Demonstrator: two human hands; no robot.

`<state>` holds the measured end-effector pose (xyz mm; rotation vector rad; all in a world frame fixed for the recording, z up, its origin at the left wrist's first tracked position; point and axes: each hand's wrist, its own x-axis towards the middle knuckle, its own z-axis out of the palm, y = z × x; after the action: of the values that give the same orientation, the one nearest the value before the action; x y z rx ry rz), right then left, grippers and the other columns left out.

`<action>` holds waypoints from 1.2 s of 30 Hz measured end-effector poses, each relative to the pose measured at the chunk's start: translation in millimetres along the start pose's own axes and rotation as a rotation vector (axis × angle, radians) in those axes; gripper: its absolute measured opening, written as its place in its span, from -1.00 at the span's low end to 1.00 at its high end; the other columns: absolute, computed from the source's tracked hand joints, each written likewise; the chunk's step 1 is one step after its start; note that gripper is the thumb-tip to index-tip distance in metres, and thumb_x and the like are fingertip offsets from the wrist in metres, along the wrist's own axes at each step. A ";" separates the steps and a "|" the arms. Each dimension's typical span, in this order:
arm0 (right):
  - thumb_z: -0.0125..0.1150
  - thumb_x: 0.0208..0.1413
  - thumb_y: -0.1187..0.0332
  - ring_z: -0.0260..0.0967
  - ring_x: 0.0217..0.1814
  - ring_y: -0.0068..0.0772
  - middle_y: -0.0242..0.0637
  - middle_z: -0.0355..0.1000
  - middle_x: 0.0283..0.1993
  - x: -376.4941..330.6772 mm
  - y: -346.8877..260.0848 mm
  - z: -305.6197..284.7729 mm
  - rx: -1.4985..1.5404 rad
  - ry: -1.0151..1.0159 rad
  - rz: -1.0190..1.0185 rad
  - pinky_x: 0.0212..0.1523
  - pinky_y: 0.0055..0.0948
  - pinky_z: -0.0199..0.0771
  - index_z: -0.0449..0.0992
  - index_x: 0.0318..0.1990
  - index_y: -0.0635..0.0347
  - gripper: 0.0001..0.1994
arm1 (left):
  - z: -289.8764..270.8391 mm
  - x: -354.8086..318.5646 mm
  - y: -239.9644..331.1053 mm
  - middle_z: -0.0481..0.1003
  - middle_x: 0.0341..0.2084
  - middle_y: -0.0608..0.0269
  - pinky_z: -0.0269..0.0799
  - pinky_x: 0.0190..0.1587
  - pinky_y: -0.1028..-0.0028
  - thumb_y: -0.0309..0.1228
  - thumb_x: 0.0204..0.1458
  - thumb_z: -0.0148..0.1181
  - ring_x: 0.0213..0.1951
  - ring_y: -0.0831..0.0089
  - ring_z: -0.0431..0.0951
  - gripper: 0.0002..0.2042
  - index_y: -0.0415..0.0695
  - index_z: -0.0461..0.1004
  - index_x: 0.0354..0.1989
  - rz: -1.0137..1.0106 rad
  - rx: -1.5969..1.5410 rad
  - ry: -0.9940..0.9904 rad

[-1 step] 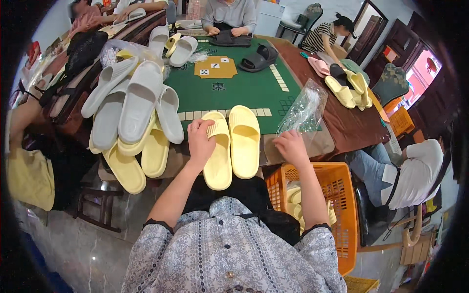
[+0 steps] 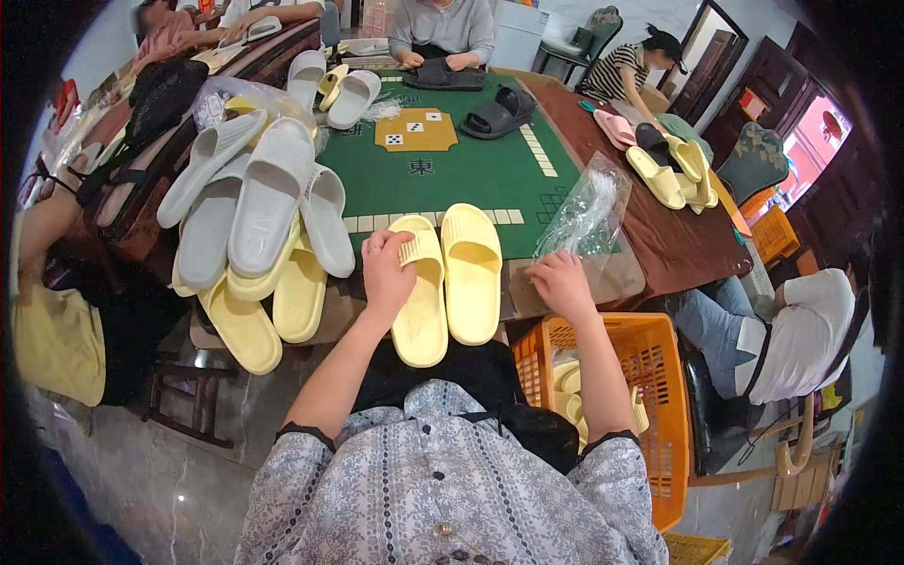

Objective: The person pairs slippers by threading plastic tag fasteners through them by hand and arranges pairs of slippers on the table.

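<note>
Two yellow slippers lie side by side at the table's near edge, toes away from me. My left hand (image 2: 388,273) is closed around the strap side of the left slipper (image 2: 419,315). The right slipper (image 2: 473,292) rests against it, untouched by my right hand. At the lower end of a clear plastic bag (image 2: 589,212) of thin white strands, my right hand (image 2: 563,282) has its fingers curled together. Whatever those fingertips pinch is too small to make out.
Grey slippers (image 2: 270,202) are piled over yellow ones on my left. An orange basket (image 2: 664,414) holding yellow slippers stands by my right forearm. Dark slippers (image 2: 499,113) sit across the green tabletop (image 2: 367,193), where another person handles one. More slippers (image 2: 656,179) lie far right.
</note>
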<state>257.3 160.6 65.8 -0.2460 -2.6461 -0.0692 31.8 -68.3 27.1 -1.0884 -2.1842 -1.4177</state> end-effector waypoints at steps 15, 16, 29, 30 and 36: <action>0.15 -0.08 0.39 0.32 -0.11 -0.27 -0.41 0.45 -0.35 10.2 4.3 11.7 -0.289 -0.141 -0.127 -0.08 -0.24 0.25 0.56 -0.47 0.03 -0.93 | 0.0 0.4 -0.3 0.39 -0.18 0.13 0.32 0.06 0.22 -0.64 -0.28 0.18 -0.04 0.08 0.35 -0.63 -0.10 0.52 -0.19 -0.018 -0.014 -0.006; 0.15 -0.08 0.40 0.32 -0.10 -0.28 -0.40 0.45 -0.34 10.3 4.4 11.0 -0.298 -0.156 -0.153 -0.08 -0.25 0.25 0.56 -0.48 0.03 -0.94 | -0.2 0.2 -0.2 0.39 -0.18 0.13 0.32 0.06 0.22 -0.64 -0.29 0.18 -0.04 0.08 0.35 -0.62 -0.10 0.52 -0.19 -0.022 -0.012 -0.008; 0.15 -0.03 0.32 0.35 -0.18 -0.31 -0.39 0.44 -0.36 12.3 -4.8 11.2 -0.305 -0.150 -0.238 -0.09 -0.26 0.26 0.52 -0.50 0.03 -0.92 | -0.5 0.0 1.9 0.39 -0.20 0.14 0.31 0.06 0.24 -0.63 -0.29 0.18 -0.06 0.09 0.35 -0.63 -0.10 0.52 -0.19 -0.002 -0.016 0.011; 0.16 -0.04 0.32 0.35 -0.17 -0.32 -0.39 0.44 -0.38 12.0 -5.1 11.8 -0.292 -0.151 -0.236 -0.10 -0.26 0.27 0.52 -0.50 0.03 -0.92 | -0.7 0.0 1.7 0.39 -0.20 0.14 0.31 0.06 0.24 -0.63 -0.29 0.18 -0.06 0.09 0.35 -0.63 -0.10 0.52 -0.19 -0.001 -0.015 0.011; 0.16 -0.04 0.31 0.38 -0.19 -0.33 -0.39 0.45 -0.43 16.6 -10.0 7.2 -0.286 -0.200 -0.221 -0.11 -0.27 0.28 0.50 -0.48 0.04 -0.92 | 1.0 1.0 0.1 0.39 -0.19 0.14 0.30 0.07 0.25 -0.64 -0.27 0.17 -0.05 0.10 0.34 -0.62 -0.10 0.51 -0.18 -0.037 -0.013 -0.020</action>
<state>237.7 154.1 67.1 -0.0532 -2.8476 -0.5231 31.4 -67.0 27.3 -1.0763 -2.2226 -1.4453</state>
